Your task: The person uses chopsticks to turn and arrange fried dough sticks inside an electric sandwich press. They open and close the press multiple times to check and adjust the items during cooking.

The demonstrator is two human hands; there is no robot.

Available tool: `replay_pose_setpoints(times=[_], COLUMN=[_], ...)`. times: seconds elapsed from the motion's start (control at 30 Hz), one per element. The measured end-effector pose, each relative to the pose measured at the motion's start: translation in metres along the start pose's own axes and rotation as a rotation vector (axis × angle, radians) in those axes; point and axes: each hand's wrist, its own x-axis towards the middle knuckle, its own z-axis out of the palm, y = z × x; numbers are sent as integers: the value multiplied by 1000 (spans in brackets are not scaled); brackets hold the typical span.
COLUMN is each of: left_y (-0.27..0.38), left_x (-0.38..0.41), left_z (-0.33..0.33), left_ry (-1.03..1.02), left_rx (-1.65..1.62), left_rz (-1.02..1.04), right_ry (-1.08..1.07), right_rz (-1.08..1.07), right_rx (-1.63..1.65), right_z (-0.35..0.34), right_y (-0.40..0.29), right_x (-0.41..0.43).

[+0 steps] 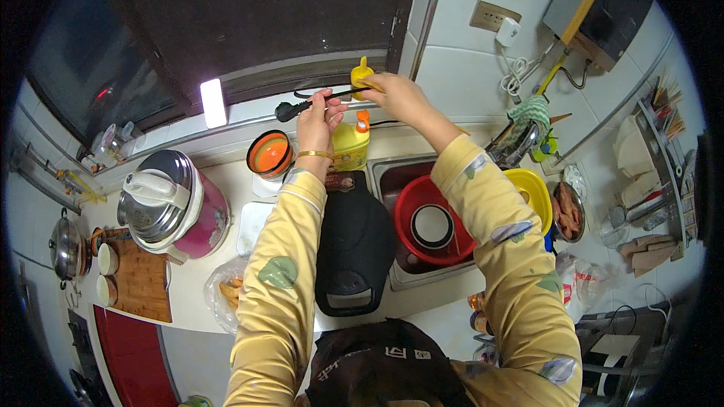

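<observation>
My left hand (319,124) holds the black power cord near its plug (287,112), which points to the left. The fingers of my right hand (390,99) are closed on the same black cord (350,92) a little farther along, in front of a yellow pump bottle (361,74) on the window ledge. Below my hands a yellow detergent bottle with an orange cap (350,144) stands behind a black appliance with a handle (356,243) on the counter. A bowl with an orange inside (270,154) is left of my left wrist.
Right of the appliance, a red basin (410,203) holding a white bowl (432,226) sits in the metal sink (399,278). At left stand a pink electric pressure cooker (209,220) and a wooden cutting board (141,280). A white plug (508,31) is in the wall socket (485,16).
</observation>
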Motion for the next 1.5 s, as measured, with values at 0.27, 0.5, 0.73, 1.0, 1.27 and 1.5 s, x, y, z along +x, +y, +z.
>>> replay_pose_setpoints(times=[0.27,0.5,0.73,1.0,1.27,1.5], left_y=[-2,-21,-32,-47,-67,-63], left_x=[18,-51,-217,-316,-324,-303], left_z=[-13,-64,-117,-146,-184,-195], left_ry=[12,-140,-385,-459,-689,-996], left_rx=[-58,558,1012,1543,1871,1802], left_rz=[-249,-150,69,119,385,587], right_ry=[-60,-244,-412,-423,19,246], right_rz=[17,198,177,247,126,68], right_rx=[-140,-400,-451,-176,-61,207], right_z=[30,80,140,165,102,2], right_y=[41,73,101,114,84,10], right_x=[14,36,47,53,47,-28])
